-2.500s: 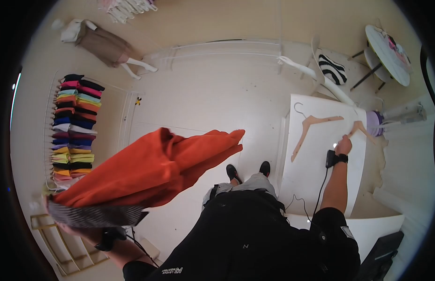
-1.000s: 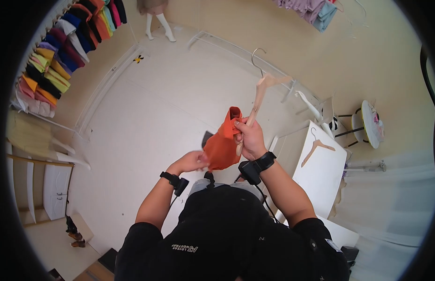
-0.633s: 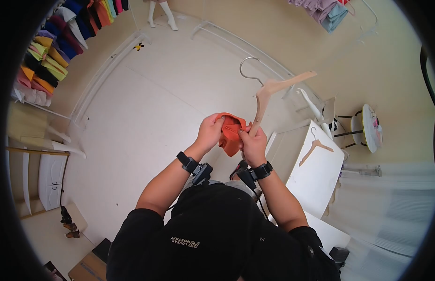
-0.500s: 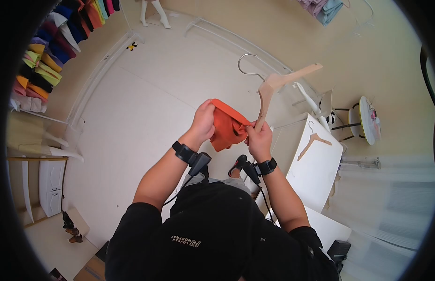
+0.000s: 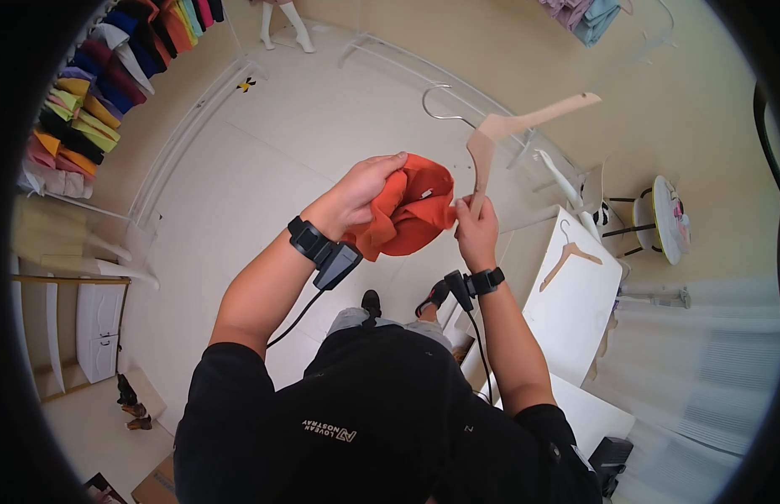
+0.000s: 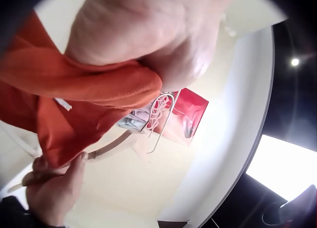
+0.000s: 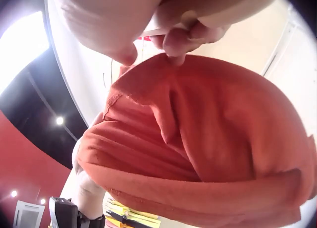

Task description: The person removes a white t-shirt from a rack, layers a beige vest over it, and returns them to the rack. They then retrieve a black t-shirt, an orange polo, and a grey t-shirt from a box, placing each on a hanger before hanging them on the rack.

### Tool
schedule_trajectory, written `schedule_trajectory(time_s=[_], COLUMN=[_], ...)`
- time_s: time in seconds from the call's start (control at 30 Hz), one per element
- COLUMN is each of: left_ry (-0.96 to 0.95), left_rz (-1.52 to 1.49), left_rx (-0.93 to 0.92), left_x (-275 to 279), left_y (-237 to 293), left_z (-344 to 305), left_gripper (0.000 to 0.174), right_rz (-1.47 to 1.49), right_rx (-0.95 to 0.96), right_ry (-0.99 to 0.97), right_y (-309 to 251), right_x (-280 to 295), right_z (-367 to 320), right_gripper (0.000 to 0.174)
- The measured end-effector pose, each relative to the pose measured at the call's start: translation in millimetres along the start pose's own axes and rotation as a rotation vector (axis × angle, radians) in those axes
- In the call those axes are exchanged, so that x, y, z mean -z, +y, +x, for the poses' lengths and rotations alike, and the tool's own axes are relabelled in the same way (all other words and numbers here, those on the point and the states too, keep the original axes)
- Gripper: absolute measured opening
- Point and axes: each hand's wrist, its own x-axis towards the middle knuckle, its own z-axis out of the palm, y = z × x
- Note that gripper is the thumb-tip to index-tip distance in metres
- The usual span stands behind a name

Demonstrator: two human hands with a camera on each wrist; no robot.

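Note:
An orange-red garment [image 5: 411, 214] is held in front of the body, its opening spread wide, with a small white label inside. My left hand [image 5: 361, 193] grips the garment's rim on the left, thumb over the edge. My right hand [image 5: 478, 231] holds one arm of a wooden clothes hanger [image 5: 491, 134], metal hook pointing away. In the right wrist view, the fingers [image 7: 176, 42] of that same hand also pinch the garment's edge. The left wrist view shows the label [image 6: 63, 104] and the folded rim under the left hand. The hanger's lower end is hidden by the right hand.
Another wooden hanger [image 5: 566, 256] lies on the white table [image 5: 579, 311] to the right. A rack of colourful clothes [image 5: 96, 92] stands at the far left. Farther off are mannequin legs [image 5: 285, 29], a low white rail [image 5: 424, 71] and a round table [image 5: 663, 223].
My right hand has taken the hanger off the white table and brought it to the garment. My left hand has come in from the far left, and the garment's opening is now spread.

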Motion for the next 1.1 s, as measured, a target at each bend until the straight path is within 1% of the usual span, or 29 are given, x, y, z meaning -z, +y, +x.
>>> schedule_trajectory(time_s=[0.03, 0.07, 0.1, 0.17, 0.2, 0.23, 0.27, 0.3, 0.37, 0.4, 0.43, 0.47, 0.53, 0.6, 0.63, 0.67, 0.7, 0.73, 0.8, 0.83, 0.87, 0.9, 0.93, 0.97, 1.0, 1.03, 1.07, 1.1], left_ry=[-0.022, -0.046, -0.046, -0.096, -0.096, -0.079, -0.065, -0.070, -0.040, -0.041, -0.046, -0.049, -0.041, -0.142, -0.144, -0.064, 0.018, 0.019, -0.141, -0.140, -0.213, -0.286, -0.378, -0.480, -0.530, -0.563, -0.589, -0.672], left_rz=[-0.089, -0.180, -0.184, -0.193, -0.198, -0.203, -0.207, -0.207, -0.146, -0.146, -0.047, 0.052, 0.025, -0.060, -0.058, 0.043, 0.144, 0.144, 0.061, 0.063, 0.147, 0.230, 0.283, 0.317, 0.303, 0.389, 0.421, 0.500], left_rx=[-0.028, -0.056, -0.064, -0.112, -0.116, -0.142, -0.168, -0.168, -0.232, -0.231, -0.243, -0.253, -0.176, -0.322, -0.328, -0.457, -0.583, -0.585, -0.533, -0.534, -0.524, -0.513, -0.435, -0.279, -0.216, -0.158, -0.079, -0.060], left_x=[2.8, 4.6, 4.9, 3.9, 1.5, -2.0, -5.9, -9.5, -18.3, -24.3, -31.4, -42.5, -65.4, -84.4, -93.6, -102.3, -107.5, -109.0, -108.2, -112.7, -122.4, -131.1, -140.2, -148.1, -158.3, -163.1, -172.8, -173.8], left_y=[-2.3, -4.3, -6.5, -10.4, -11.0, -11.8, -12.1, -13.2, -18.0, -22.7, -29.3, -35.1, -51.3, -64.6, -64.2, -63.7, -63.2, -56.9, -39.9, -41.3, -44.1, -47.0, -52.4, -60.2, -72.0, -83.0, -83.3, -103.8], left_z=[3.5, 6.9, 9.8, 13.9, 13.9, 14.0, 15.3, 16.9, 20.1, 23.8, 27.9, 29.3, 29.2, 30.5, 32.1, 32.9, 31.5, 31.9, 36.6, 39.3, 45.6, 51.4, 44.9, 43.3, 38.4, 36.5, 25.5, 37.9], left_gripper=[0.035, 0.037, 0.037, 0.040, 0.040, 0.039, 0.038, 0.038, 0.038, 0.038, 0.038, 0.038, 0.039, 0.040, 0.040, 0.040, 0.040, 0.040, 0.040, 0.040, 0.039, 0.038, 0.035, 0.034, 0.033, 0.033, 0.036, 0.041], right_rz=[0.112, 0.153, 0.102, -0.063, -0.144, -0.324, -0.406, -0.437, -0.471, -0.574, -0.673, -0.672, -0.653, -0.619, -0.544, -0.469, -0.444, -0.444, -0.569, -0.603, -0.601, -0.465, -0.330, -0.419, -0.266, -0.267, -0.200, -0.133], right_rx=[-0.028, 0.024, 0.090, 0.207, 0.208, 0.247, 0.248, 0.236, 0.221, 0.095, -0.034, -0.036, -0.108, -0.095, -0.039, 0.013, -0.011, -0.009, 0.118, 0.050, 0.052, 0.140, 0.227, 0.107, 0.290, 0.291, 0.228, 0.165], right_ry=[0.006, 0.010, 0.049, 0.077, 0.074, 0.076, 0.062, 0.071, 0.084, 0.011, -0.063, -0.064, -0.175, -0.153, -0.128, -0.105, -0.154, -0.155, -0.314, -0.356, -0.356, -0.401, -0.444, -0.555, -0.522, -0.526, -0.524, -0.520], right_y=[-2.2, 2.5, 6.6, 9.1, 11.0, 24.8, 23.7, 32.2, 39.9, 43.5, 45.6, 50.6, 67.3, 90.8, 97.6, 103.5, 108.6, 114.5, 131.0, 133.5, 135.8, 138.5, 138.7, 135.3, 137.8, 129.4, 118.2, 110.2], right_x=[4.8, 12.7, 21.3, 36.0, 41.5, 49.1, 49.6, 49.0, 45.3, 45.1, 43.2, 40.5, 32.1, 22.9, 17.7, 16.1, 17.7, 20.0, 25.9, 26.7, 24.8, 22.8, 20.9, 23.4, 22.7, 20.9, 18.1, 29.9], right_z=[-7.4, -16.4, -29.5, -60.1, -75.5, -87.3, -98.1, -105.9, -112.3, -113.9, -116.4, -116.5, -108.3, -102.5, -98.8, -97.4, -98.5, -100.5, -106.4, -108.2, -107.5, -106.5, -105.8, -105.4, -108.4, -107.7, -94.4, -100.5], right_gripper=[0.015, 0.017, 0.017, 0.016, 0.015, 0.016, 0.017, 0.018, 0.019, 0.018, 0.019, 0.019, 0.021, 0.022, 0.022, 0.023, 0.021, 0.021, 0.022, 0.023, 0.023, 0.024, 0.025, 0.032, 0.015, 0.015, 0.015, 0.015])
